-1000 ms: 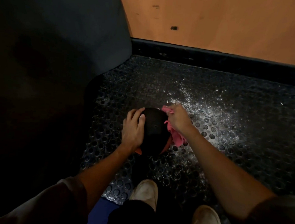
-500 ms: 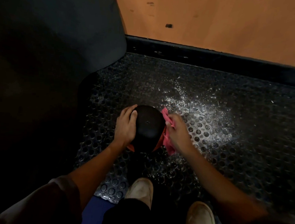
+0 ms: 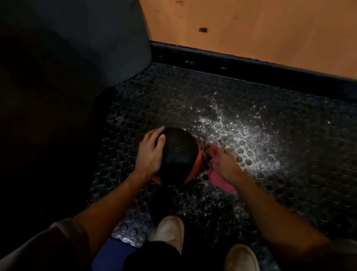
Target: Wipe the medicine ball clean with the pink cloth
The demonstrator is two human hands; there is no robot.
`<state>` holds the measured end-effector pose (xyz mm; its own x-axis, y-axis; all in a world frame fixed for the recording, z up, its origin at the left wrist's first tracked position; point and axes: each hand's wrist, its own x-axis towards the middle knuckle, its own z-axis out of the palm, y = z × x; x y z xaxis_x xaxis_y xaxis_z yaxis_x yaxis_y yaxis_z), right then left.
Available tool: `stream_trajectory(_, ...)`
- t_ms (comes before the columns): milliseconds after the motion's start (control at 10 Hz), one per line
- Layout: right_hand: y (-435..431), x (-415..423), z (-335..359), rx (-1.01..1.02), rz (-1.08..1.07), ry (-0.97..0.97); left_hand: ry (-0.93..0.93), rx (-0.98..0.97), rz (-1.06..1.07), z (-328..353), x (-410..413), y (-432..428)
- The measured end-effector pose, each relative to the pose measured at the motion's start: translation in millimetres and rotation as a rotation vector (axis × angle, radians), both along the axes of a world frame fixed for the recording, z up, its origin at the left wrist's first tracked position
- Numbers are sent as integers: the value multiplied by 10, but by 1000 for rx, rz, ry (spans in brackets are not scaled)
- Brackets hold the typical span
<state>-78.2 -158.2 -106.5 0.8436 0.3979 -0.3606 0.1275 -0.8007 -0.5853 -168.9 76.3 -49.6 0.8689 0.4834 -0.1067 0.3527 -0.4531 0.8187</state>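
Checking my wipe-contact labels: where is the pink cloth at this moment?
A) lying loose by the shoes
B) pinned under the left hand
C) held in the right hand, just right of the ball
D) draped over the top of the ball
C: the right hand grips the pink cloth just right of the medicine ball, while the left hand rests bare on the ball's left side.

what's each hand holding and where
Right hand grips the pink cloth at its upper end; left hand rests on the medicine ball's left side.

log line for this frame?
left hand: rests on medicine ball | right hand: grips pink cloth, apart from medicine ball | floor: studded mat
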Motion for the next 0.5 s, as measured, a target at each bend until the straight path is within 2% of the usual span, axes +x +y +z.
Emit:
stream_trajectory(100,-32,-35,-83,-230,153,61,-1,3,-9,14,-2,-10)
stream_trajectory(200,-90,-53,-56,-206,227,100,17,19,-23,22,-2,1)
stream_trajectory(300,-208,-5,146,-81,195,177,64,19,-46,15,0,49)
stream_trajectory(400,-291,193,453,-50,149,134,104,60,-98,53,37,116)
stream_trajectory(500,-324,441,789,-118,119,46,176,92,-119,229,139,201)
